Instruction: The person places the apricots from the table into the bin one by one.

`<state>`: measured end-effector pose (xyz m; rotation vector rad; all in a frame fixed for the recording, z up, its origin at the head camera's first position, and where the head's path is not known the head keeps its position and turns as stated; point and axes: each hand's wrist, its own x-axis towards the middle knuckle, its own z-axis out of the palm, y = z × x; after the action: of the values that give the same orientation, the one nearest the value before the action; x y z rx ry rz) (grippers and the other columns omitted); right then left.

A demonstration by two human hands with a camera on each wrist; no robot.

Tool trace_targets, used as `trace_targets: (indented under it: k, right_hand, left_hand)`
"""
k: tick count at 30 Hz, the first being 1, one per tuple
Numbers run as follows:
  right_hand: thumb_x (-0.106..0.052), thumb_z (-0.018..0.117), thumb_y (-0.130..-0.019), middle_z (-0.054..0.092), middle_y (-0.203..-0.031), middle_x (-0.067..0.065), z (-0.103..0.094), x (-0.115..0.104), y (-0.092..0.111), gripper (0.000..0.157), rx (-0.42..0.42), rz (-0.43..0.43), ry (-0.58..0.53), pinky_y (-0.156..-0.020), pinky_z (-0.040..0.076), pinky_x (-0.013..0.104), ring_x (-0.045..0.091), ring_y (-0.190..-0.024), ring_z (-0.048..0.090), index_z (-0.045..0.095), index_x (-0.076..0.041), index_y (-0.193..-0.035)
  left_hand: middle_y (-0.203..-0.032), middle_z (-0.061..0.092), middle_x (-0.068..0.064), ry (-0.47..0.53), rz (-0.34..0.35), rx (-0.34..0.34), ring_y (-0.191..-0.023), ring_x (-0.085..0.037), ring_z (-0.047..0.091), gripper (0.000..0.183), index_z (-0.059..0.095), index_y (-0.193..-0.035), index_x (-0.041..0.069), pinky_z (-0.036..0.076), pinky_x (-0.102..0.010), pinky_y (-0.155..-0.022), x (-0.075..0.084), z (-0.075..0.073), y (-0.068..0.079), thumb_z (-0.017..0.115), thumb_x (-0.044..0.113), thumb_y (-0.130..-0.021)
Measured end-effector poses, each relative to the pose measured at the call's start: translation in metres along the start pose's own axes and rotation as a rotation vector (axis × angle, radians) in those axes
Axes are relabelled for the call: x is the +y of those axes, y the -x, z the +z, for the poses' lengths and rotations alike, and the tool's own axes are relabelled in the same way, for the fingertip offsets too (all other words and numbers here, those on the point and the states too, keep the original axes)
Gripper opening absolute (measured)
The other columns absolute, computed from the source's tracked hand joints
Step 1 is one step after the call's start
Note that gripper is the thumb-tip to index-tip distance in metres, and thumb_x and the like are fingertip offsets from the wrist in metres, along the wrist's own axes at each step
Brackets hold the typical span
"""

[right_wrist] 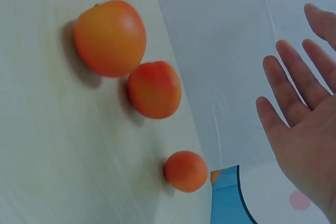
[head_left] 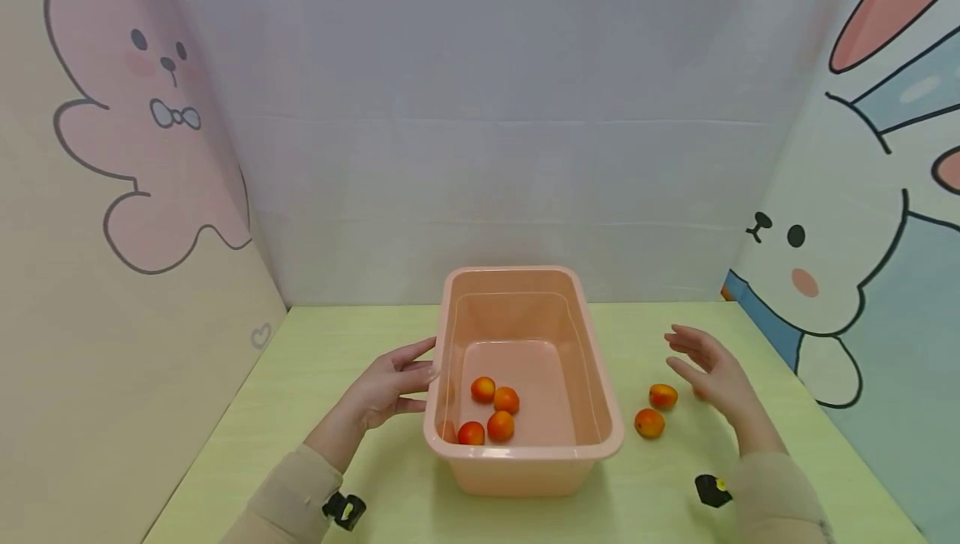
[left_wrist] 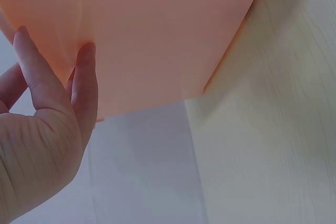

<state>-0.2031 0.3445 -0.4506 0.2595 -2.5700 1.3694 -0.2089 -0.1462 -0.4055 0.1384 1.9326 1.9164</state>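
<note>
A peach-coloured plastic tub (head_left: 525,469) stands in the middle of the table, with several round orange-red fruits (head_left: 501,426) lying in its near left part. My left hand (head_left: 396,386) is at the tub's left side; its extended fingers (left_wrist: 86,77) rest against the outer wall. Over the table to the right of the tub, my right hand (head_left: 716,373) hovers with fingers spread and nothing in them. Below it lie three more such fruits, a near one (head_left: 649,423), a second (head_left: 663,396) close behind, and a third (right_wrist: 186,171) mostly hidden by the hand in the head view.
The pale yellow-green table (head_left: 352,327) meets a white cloth backdrop (head_left: 517,127) behind the tub. Side panels with a pink cartoon bear (head_left: 161,152) and a white rabbit (head_left: 832,269) flank it left and right.
</note>
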Motion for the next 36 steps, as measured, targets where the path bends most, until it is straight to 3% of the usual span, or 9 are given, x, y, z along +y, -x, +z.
trace_targets:
  k: [3,5,7,9,12,15,24,36]
  right_hand:
    - [-0.023,0.064,-0.099,0.049,-0.140,0.027,-0.004,0.013,0.004,0.061,0.055,0.024,0.021,-0.090,0.028,-0.002,-0.003,-0.118,0.045,0.038,0.001,-0.149]
    - [-0.023,0.064,-0.099,0.048,-0.140,0.029,-0.007,0.021,0.006,0.062,0.079,0.031,0.030,-0.090,0.025,-0.004,-0.013,-0.112,0.039,0.037,0.001,-0.149]
    - [-0.023,0.065,-0.098,0.046,-0.142,0.030,-0.008,0.028,0.009,0.064,0.093,0.049,0.034,-0.091,0.023,-0.004,-0.008,-0.116,0.041,0.036,0.001,-0.149]
    - [-0.024,0.065,-0.098,0.043,-0.143,0.031,-0.010,0.034,0.011,0.065,0.099,0.071,0.032,-0.101,0.023,0.002,0.009,-0.126,0.043,0.034,0.002,-0.150]
    - [-0.025,0.065,-0.098,0.040,-0.145,0.031,-0.011,0.043,0.015,0.068,0.098,0.117,0.020,-0.118,0.021,0.027,0.039,-0.132,0.036,0.031,0.003,-0.151]
    - [-0.022,0.066,-0.098,0.034,-0.148,0.033,-0.011,0.054,0.017,0.071,0.087,0.157,0.002,-0.117,0.016,0.057,0.048,-0.132,0.030,0.028,0.005,-0.151]
    - [-0.028,0.068,-0.096,0.020,-0.153,0.036,-0.014,0.075,0.025,0.085,-0.004,0.291,-0.025,-0.109,0.019,0.071,0.055,-0.136,0.019,0.016,0.005,-0.154]
    - [-0.036,0.066,-0.097,0.020,-0.153,0.036,-0.016,0.090,0.025,0.087,-0.063,0.339,-0.023,-0.111,0.018,0.069,0.055,-0.137,0.019,0.015,0.005,-0.154]
  left_hand:
    - [-0.135,0.058,-0.022,-0.005,-0.004,0.005,-0.109,-0.031,0.066,0.066,0.035,-0.154,0.009,0.059,-0.041,-0.078,0.001,0.000,0.000,0.066,0.017,-0.096]
    - [-0.135,0.058,-0.022,-0.006,-0.005,0.007,-0.109,-0.031,0.066,0.066,0.035,-0.154,0.009,0.059,-0.041,-0.078,0.001,0.001,0.001,0.066,0.017,-0.096]
    - [-0.135,0.058,-0.022,-0.005,-0.008,0.010,-0.109,-0.032,0.066,0.066,0.036,-0.154,0.009,0.059,-0.041,-0.078,0.001,0.001,0.001,0.066,0.017,-0.096]
    - [-0.135,0.058,-0.022,-0.002,-0.011,0.015,-0.109,-0.032,0.066,0.065,0.036,-0.154,0.010,0.059,-0.041,-0.078,0.001,0.002,0.001,0.066,0.016,-0.096]
    - [-0.134,0.058,-0.022,-0.001,-0.011,0.020,-0.110,-0.032,0.066,0.065,0.036,-0.154,0.009,0.059,-0.041,-0.078,0.001,0.002,0.001,0.066,0.015,-0.096]
    - [-0.134,0.059,-0.021,-0.001,-0.014,0.025,-0.109,-0.032,0.066,0.065,0.037,-0.154,0.010,0.059,-0.041,-0.078,0.000,0.002,0.001,0.066,0.016,-0.096]
    - [-0.134,0.059,-0.021,-0.002,-0.014,0.026,-0.110,-0.033,0.065,0.064,0.037,-0.154,0.011,0.059,-0.041,-0.078,0.001,0.002,0.001,0.066,0.017,-0.096]
    - [-0.134,0.058,-0.021,-0.002,-0.013,0.021,-0.109,-0.032,0.066,0.064,0.037,-0.154,0.011,0.059,-0.042,-0.078,0.002,0.002,0.001,0.066,0.017,-0.096]
